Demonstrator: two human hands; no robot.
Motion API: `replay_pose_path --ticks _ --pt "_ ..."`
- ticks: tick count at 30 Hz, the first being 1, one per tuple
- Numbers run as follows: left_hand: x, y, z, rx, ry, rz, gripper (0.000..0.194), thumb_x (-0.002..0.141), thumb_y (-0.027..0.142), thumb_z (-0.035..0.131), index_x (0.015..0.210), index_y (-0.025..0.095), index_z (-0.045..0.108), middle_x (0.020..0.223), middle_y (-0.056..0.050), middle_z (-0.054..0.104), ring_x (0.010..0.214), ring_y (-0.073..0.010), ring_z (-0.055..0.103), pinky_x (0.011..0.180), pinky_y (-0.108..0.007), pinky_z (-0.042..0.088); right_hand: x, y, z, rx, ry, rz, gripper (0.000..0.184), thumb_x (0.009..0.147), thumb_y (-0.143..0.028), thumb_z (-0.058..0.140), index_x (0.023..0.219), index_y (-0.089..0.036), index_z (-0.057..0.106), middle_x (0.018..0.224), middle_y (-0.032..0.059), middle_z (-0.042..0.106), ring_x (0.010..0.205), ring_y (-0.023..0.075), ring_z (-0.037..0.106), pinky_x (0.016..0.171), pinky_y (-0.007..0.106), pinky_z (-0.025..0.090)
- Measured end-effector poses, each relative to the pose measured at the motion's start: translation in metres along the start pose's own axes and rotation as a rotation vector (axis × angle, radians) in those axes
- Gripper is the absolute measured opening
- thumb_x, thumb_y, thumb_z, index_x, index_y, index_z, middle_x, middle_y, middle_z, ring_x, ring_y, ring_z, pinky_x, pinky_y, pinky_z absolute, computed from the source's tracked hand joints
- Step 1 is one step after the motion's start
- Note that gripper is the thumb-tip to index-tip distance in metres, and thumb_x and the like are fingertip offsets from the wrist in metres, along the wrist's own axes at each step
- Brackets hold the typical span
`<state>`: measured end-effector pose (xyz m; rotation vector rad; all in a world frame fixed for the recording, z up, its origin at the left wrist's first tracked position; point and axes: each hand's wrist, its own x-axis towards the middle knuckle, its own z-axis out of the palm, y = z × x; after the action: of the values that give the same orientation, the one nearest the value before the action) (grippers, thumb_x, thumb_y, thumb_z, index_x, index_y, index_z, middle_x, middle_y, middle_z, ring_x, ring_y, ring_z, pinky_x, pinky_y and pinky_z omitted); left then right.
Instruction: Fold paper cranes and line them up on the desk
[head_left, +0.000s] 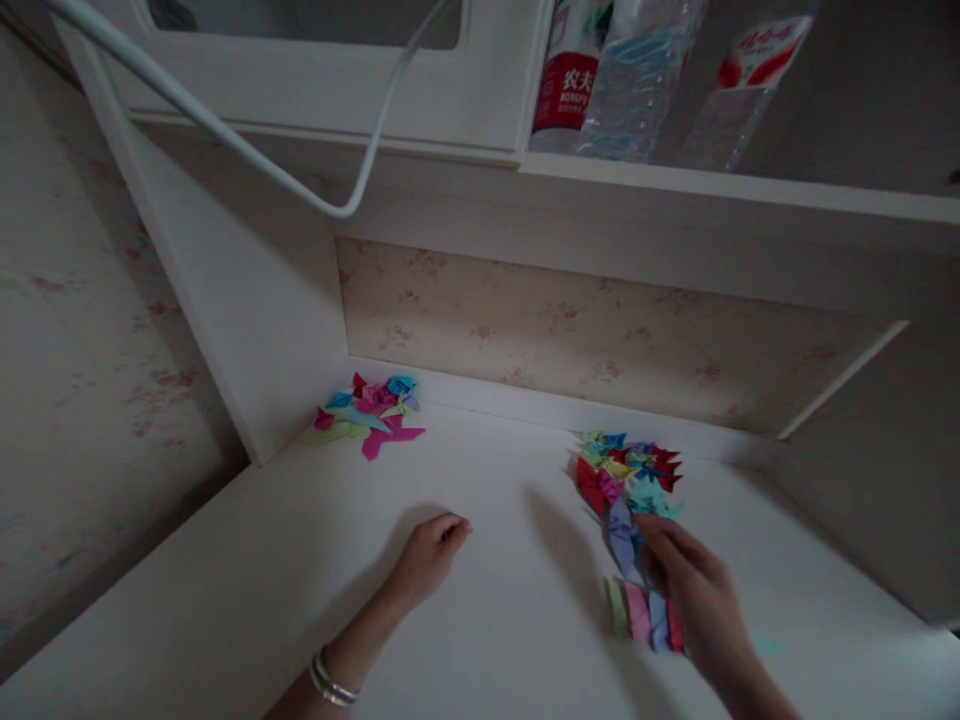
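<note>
My right hand [686,585] reaches over the right side of the white desk, fingers pinched on a purple folded-paper piece [621,538]. Just beyond it lies a pile of colourful origami pieces [611,470], in red, teal, yellow and blue. Under and beside that hand is a short row of folded papers: green, a pink one [637,610], purple and red; the hand hides part of it. My left hand [431,555] rests closed on the desk, with nothing visible in its fingers. Another heap of origami pieces [371,400] sits at the back left, a magenta piece [391,435] at its front.
The white desk [480,620] is bounded by a side panel [225,260] and a papered back wall [525,320]. Plastic bottles [637,80] stand on the shelf above. A pale bent tube [247,160] hangs at the upper left.
</note>
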<state>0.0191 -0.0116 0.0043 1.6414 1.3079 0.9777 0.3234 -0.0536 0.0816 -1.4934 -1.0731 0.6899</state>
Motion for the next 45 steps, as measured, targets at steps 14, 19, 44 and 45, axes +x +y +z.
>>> replay_pose_path --ticks 14,19,44,45 --pt "-0.006 0.007 -0.001 0.053 -0.025 0.034 0.036 0.087 0.044 0.042 0.073 0.017 0.062 0.066 0.001 0.057 0.065 -0.0142 0.05 0.06 -0.023 0.036 -0.078 0.04 0.146 0.199 -0.479 0.137 0.039 0.08 -0.051 0.058 0.085 -0.014 0.069 0.053 -0.003 0.046 0.048 0.0106 0.038 0.045 0.022 0.027" --pt "-0.011 0.011 -0.001 0.07 -0.025 0.064 0.033 0.087 0.041 0.043 0.074 0.018 0.063 0.069 -0.001 0.06 0.069 -0.016 0.054 0.064 -0.024 0.039 -0.078 0.035 0.142 0.217 -0.492 0.116 0.037 0.08 -0.05 0.059 0.083 -0.015 0.069 0.052 -0.0028 0.047 0.048 0.0102 0.039 0.045 0.022 0.028" --pt "0.107 -0.032 -0.134 1.125 0.192 0.069 0.025 0.072 0.01 0.049 0.081 0.015 0.072 0.114 -0.014 0.064 0.103 -0.0299 0.056 0.086 -0.04 0.043 -0.072 0.044 0.149 0.253 -0.506 0.13 0.036 0.082 -0.051 0.056 0.079 -0.017 0.068 0.048 -0.0038 0.044 0.043 0.0095 0.036 0.038 0.021 0.024" --pt "0.109 -0.031 -0.133 1.12 0.198 0.075 0.027 0.073 0.01 0.048 0.084 0.015 0.072 0.111 -0.014 0.066 0.102 -0.0293 0.057 0.086 -0.039 0.043 -0.072 0.043 0.149 0.256 -0.508 0.134 0.035 0.081 -0.051 0.056 0.079 -0.018 0.068 0.049 -0.0036 0.045 0.043 0.0095 0.036 0.038 0.02 0.024"
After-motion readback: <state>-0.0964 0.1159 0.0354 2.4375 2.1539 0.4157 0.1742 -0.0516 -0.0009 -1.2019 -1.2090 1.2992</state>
